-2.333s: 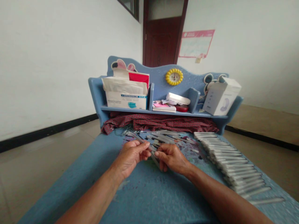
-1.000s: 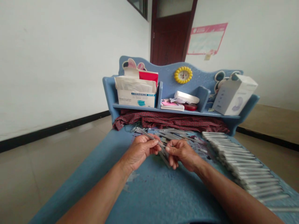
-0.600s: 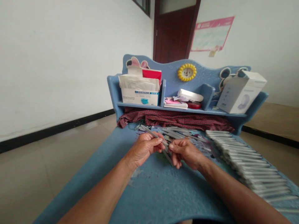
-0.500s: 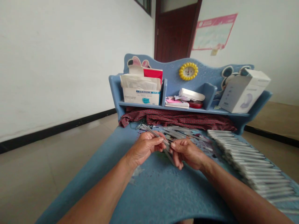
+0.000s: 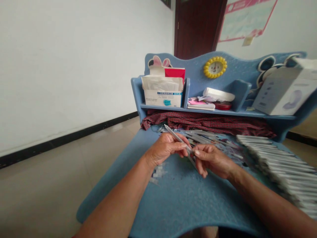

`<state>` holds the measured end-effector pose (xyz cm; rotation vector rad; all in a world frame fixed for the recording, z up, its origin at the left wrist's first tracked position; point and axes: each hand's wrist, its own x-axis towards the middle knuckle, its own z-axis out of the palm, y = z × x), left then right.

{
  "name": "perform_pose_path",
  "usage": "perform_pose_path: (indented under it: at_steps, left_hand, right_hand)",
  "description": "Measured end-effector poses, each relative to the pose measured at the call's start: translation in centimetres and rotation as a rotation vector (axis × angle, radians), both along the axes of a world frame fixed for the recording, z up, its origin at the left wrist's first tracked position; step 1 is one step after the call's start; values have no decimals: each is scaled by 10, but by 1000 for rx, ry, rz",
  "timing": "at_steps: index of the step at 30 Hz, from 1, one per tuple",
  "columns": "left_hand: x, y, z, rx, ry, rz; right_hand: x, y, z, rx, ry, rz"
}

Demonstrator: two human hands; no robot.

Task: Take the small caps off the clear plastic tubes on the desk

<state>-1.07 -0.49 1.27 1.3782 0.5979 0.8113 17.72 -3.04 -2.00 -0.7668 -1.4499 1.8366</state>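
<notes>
A slim clear pen [image 5: 175, 135] slants above the blue desk [image 5: 170, 208], its pointed end toward the back left. My left hand [image 5: 167, 148] is closed on its middle, thumb on top. Close beside it, my right hand [image 5: 213, 161] pinches the pen's nearer part between thumb and fingers. Behind both hands lie several loose clear pen tubes [image 5: 203, 136] in a scattered pile. To the right, many similar pens [image 5: 279, 162] lie side by side in a long row. Small whitish pieces, perhaps tape [image 5: 158, 171], are on the desk by my left wrist.
A folded red checked cloth [image 5: 210, 123] lies under the desk's shelf. On the shelf are a mask box [image 5: 162, 98], papers [image 5: 200, 105], a red round tin [image 5: 223, 105] and a white box [image 5: 284, 92]. A yellow clock [image 5: 215, 67] is on the backboard.
My view has turned slightly left, so the desk and its things appear farther right. Both hands keep hold of the pen, with little change in their grip.
</notes>
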Motion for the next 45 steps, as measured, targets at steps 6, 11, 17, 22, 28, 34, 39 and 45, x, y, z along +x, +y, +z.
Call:
perform_pose_path:
  at_steps: [6,11,17,22,28,34,39,45]
  left_hand:
    - [-3,-3,8,97,235,-24]
    - [-24,6,13,253,852,-6]
    - [-39,9,17,231,1135,78]
    - [-38,0,14,104,955,47]
    - [-39,2,-1,94,898,36]
    - [-35,1,0,89,995,35]
    - [-29,0,3,53,1149,87]
    - [-35,2,0,75,1012,56]
  right_hand:
    - [5,1,4,105,-147,-28]
    - [32,9,13,148,-383,118]
    - [37,7,17,141,-641,237]
    - [27,1,16,188,-735,246]
    - [25,0,14,201,-747,226]
    - [20,-2,11,205,-752,230]
    - [14,-3,7,196,-732,242]
    - [13,-3,4,191,-697,228]
